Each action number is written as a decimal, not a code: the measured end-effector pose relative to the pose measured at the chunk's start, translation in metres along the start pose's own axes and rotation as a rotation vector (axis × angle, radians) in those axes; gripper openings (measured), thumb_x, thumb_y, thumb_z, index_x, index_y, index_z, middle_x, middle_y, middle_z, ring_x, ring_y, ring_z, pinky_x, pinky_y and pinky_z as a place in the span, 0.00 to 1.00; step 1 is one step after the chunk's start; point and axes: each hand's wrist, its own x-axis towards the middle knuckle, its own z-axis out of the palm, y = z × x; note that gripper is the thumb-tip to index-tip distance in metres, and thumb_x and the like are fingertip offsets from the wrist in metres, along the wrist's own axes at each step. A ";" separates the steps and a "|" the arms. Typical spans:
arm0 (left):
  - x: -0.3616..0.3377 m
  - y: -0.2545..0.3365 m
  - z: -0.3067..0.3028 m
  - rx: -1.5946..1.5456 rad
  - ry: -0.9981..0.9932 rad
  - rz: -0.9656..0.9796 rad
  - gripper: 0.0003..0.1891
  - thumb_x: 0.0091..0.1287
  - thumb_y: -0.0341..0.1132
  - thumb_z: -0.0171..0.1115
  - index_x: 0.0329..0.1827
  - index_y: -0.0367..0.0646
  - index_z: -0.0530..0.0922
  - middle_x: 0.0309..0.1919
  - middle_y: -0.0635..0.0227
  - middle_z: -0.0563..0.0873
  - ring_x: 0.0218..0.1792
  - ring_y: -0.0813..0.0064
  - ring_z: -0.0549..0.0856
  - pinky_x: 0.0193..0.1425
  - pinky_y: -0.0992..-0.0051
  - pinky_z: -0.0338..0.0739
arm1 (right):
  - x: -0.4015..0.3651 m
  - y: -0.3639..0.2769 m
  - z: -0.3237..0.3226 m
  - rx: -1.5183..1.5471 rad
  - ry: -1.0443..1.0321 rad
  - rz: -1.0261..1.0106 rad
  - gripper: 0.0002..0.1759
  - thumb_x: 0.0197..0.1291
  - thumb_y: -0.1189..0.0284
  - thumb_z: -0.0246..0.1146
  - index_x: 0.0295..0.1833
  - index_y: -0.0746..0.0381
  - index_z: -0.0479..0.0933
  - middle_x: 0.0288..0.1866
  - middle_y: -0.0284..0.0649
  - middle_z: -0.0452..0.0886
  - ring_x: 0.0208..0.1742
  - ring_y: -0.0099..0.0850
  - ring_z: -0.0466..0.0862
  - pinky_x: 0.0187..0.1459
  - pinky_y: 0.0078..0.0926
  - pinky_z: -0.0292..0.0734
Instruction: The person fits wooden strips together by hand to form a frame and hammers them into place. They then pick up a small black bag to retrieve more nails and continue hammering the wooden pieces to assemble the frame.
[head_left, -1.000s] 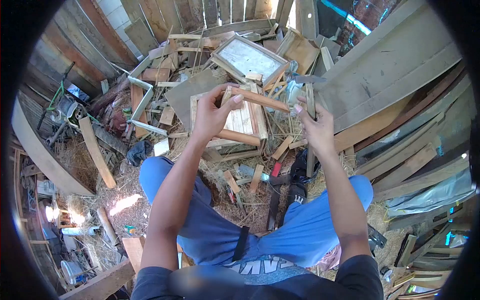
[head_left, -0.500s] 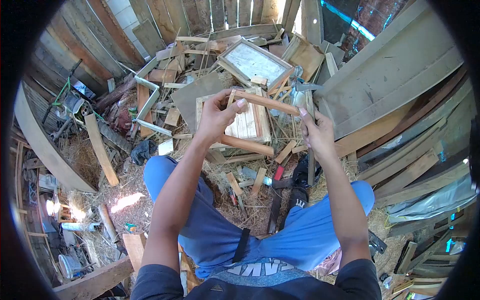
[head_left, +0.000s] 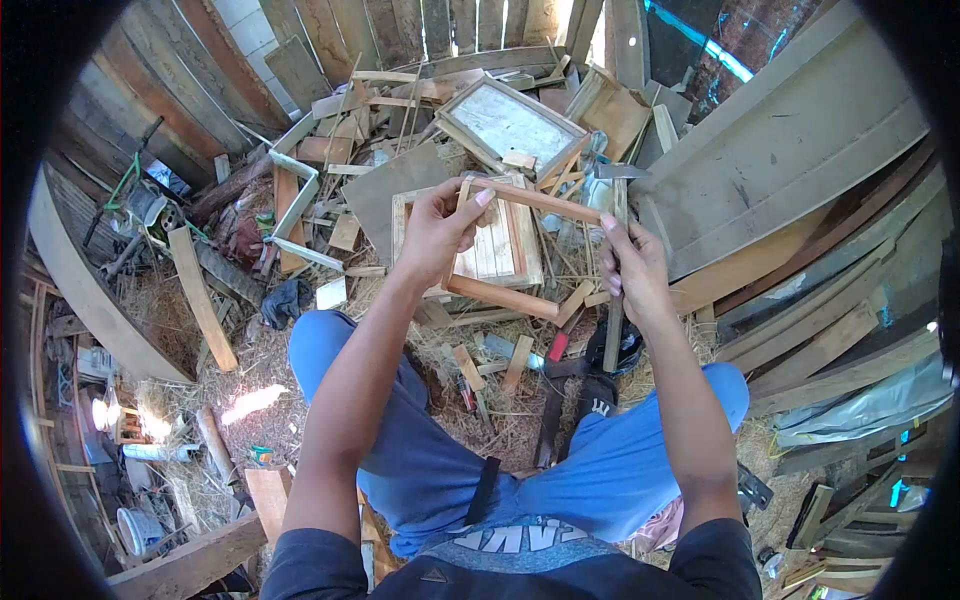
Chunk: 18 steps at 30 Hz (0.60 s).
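Both hands are raised in front of the seated person, and between them they hold an open rectangular wooden frame [head_left: 535, 200] in the air above the knees. The left hand [head_left: 432, 228] grips the frame's left corner. Its fingers are closed round the short left member and the thumb is pressed on the end of the top rail. The right hand [head_left: 632, 268] is wrapped round the grey side strip [head_left: 612, 335] that forms the frame's right side. The fingers are closed on it just below its junction with the top rail, and the strip's lower end hangs well below the hand. The bottom rail [head_left: 500, 297] runs tilted between the two sides and no hand touches it. Directly behind the frame, on the straw-covered floor [head_left: 250, 400], lies a slatted wooden panel [head_left: 490, 250]. Farther back a framed board [head_left: 512, 122] rests among offcuts. A loose plank [head_left: 203, 300] lies well off to the left. Large weathered boards [head_left: 780, 150] lean along the right side. The person's blue shorts [head_left: 620, 450] fill the lower centre of the view.
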 end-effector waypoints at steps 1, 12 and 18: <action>0.000 -0.001 0.000 -0.004 -0.005 0.002 0.15 0.77 0.41 0.66 0.57 0.39 0.82 0.28 0.75 0.82 0.20 0.90 0.71 0.22 0.85 0.62 | 0.000 0.000 0.000 0.000 0.000 0.001 0.18 0.76 0.56 0.64 0.40 0.58 0.72 0.22 0.27 0.69 0.16 0.15 0.65 0.16 0.16 0.57; -0.002 -0.001 0.003 -0.079 -0.020 -0.075 0.17 0.82 0.47 0.58 0.53 0.40 0.80 0.30 0.72 0.81 0.20 0.88 0.72 0.21 0.84 0.65 | 0.003 0.001 0.001 0.069 0.020 0.007 0.20 0.74 0.57 0.67 0.35 0.59 0.73 0.20 0.28 0.70 0.13 0.17 0.65 0.14 0.19 0.57; -0.003 0.001 0.006 -0.102 0.016 -0.077 0.17 0.82 0.47 0.57 0.51 0.40 0.80 0.29 0.72 0.80 0.20 0.87 0.72 0.20 0.84 0.65 | 0.002 0.002 0.001 0.027 0.026 0.021 0.20 0.75 0.57 0.64 0.57 0.63 0.80 0.23 0.26 0.68 0.16 0.15 0.64 0.16 0.16 0.57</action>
